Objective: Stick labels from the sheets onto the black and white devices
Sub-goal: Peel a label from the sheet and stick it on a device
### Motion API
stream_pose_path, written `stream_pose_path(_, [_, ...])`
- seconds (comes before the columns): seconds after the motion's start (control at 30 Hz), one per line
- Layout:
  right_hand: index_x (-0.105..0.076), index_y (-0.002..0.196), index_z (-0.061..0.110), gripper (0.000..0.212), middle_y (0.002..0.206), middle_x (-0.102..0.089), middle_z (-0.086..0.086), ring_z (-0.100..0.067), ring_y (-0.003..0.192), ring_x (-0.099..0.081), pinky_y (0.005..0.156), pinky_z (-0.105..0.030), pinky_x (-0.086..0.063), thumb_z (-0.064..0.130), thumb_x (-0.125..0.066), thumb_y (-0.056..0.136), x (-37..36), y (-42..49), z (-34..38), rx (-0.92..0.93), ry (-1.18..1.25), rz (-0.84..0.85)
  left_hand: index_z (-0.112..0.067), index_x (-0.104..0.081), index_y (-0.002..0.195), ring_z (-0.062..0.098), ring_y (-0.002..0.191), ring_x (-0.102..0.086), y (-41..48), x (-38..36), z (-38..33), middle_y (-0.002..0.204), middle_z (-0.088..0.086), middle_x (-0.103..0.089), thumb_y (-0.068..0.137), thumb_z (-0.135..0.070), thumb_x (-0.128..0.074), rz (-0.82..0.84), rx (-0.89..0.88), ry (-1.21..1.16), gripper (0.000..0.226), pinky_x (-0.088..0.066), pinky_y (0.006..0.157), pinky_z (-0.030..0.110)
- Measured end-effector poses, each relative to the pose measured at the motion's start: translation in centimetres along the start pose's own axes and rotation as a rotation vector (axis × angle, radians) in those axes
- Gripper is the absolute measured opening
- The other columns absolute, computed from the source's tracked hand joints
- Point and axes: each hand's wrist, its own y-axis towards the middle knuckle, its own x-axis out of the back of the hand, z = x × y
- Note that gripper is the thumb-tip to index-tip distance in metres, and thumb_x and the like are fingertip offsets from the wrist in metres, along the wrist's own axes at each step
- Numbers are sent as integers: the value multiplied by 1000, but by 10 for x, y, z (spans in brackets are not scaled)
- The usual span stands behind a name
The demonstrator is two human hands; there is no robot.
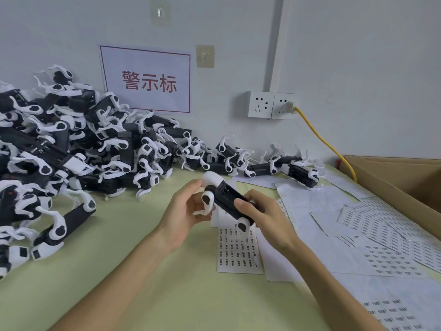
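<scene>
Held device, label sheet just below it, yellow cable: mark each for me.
held device [225, 198]: head view, on the middle of its black body.
label sheet [238, 253]: head view, on the printed rows at its middle.
yellow cable [321, 139]: head view, on the middle of its visible length.

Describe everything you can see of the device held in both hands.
The device is a long black body with a rounded white cap at its far-left end and two curved white arms bearing black oval insets; it looks like plastic. It is held tilted above the label sheet, left hand gripping the white end, right hand wrapped round the black body. No label shows.
</scene>
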Motion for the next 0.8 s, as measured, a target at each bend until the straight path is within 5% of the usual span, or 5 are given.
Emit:
stream_pose_path(0.17, [-50,75,18,43,66,-50,12,-12,65,-46,68,-30,-36,58,-62,85,-9,-2,1,-32,171,225,-23,-69,77,15,59,-49,0,4,0,70,0,-55,98,-34,-57,3,-3,-17,26,-38,50,23])
stream_pose_path(0.4, [-65,110,18,34,83,-68,8,-11,74,-61,64,-21,-47,44,-60,89,-4,-3,5,-79,300,220,-24,-70,114,23,67,-61,-3,0,4,82,7,-62,91,-39,-64,157,-80,135,28,-50,57,29])
stream_pose_path(0.8, [-69,96,13,47,80,-64,11,-6,68,-54,63,-11,-41,54,-45,100,0,-6,13,-70,247,314,-35,-65,129,22,60,-45,-6,-3,13,75,6,-59,83,-48,-68,267,-135,246,48,-47,58,28])
